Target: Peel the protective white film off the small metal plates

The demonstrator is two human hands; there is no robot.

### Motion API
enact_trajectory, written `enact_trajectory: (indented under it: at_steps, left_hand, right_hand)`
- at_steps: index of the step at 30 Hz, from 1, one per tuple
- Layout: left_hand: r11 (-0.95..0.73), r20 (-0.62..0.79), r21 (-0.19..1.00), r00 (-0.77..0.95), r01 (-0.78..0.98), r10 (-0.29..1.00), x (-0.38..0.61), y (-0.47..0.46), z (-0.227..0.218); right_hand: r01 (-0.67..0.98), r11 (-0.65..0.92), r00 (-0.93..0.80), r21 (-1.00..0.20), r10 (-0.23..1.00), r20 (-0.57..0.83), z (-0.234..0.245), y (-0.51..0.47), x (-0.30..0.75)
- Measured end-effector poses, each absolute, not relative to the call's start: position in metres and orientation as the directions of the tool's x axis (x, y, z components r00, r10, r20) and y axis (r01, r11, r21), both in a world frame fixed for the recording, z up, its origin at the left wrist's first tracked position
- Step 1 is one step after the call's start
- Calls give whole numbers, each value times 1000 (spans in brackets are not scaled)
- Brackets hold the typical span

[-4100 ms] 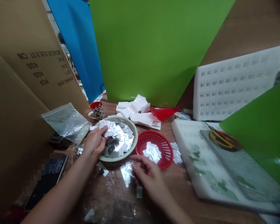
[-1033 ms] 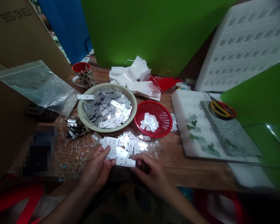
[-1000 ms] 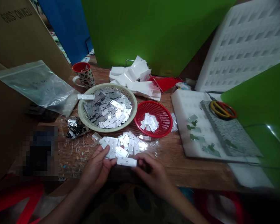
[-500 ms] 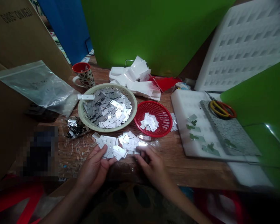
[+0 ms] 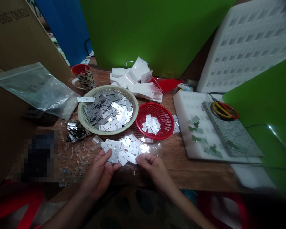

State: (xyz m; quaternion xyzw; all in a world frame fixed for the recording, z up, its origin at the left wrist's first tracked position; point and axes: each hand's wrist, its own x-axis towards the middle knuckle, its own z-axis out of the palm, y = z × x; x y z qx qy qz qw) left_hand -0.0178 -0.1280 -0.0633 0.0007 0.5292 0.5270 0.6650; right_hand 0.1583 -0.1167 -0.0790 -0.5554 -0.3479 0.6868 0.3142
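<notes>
My left hand (image 5: 97, 170) is closed around a loose bunch of flat metal plates (image 5: 113, 152), thumb on top and fingers beneath. Between the thumb and forefinger of my right hand (image 5: 153, 167) is the end of one long metal plate (image 5: 129, 157) with holes in it. Its far end reaches toward the bunch; whether it touches I cannot tell. A pile of similar plates (image 5: 132, 140) lies on the table just beyond both hands. Behind it stand a pale round basket (image 5: 79, 117) full of plates and a smaller red basket (image 5: 168, 122) with some plates inside.
At the left are a patterned mug (image 5: 87, 80), a clear plastic bag (image 5: 45, 92) and a heap of small shiny parts (image 5: 73, 130). White foam (image 5: 183, 127) at the right carries a grey slab (image 5: 231, 136) with yellow-and-red-handled scissors (image 5: 221, 110). Green panels (image 5: 154, 31) stand behind.
My right hand has moved from the pile's right edge slightly left and now pinches a single plate. My left hand still holds its bunch, and the view has shifted a little.
</notes>
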Motion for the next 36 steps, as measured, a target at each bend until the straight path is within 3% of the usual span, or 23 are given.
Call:
enact_trajectory:
  at_steps: [10,15,21,30,36]
  left_hand:
    - [404,-627,610,-102,-682,773,-30,-127,-70]
    - [480,-665,591,-55,-649,745,-28,-130,-71]
    - [536,-702,557,-15,-634,712,-23,-132,-70]
    - [582,-701,521,76,-625,709,-23,-140,-67]
    - [692,-729,440,222,-573,647,-25,-152,-67]
  right_hand:
    - [15,-473,-107,-881,875,-472,-91,-113,162]
    - [116,-461,-115,-880,874,-473,-96,-110,167]
    - [342,-271,-101,-900,941,-322,-87,-111,178]
    - [192,-337,-188,-922,909,-371,-88,-115,157]
    - [213,-374,-261,-903,869,-421,-86,-126,151]
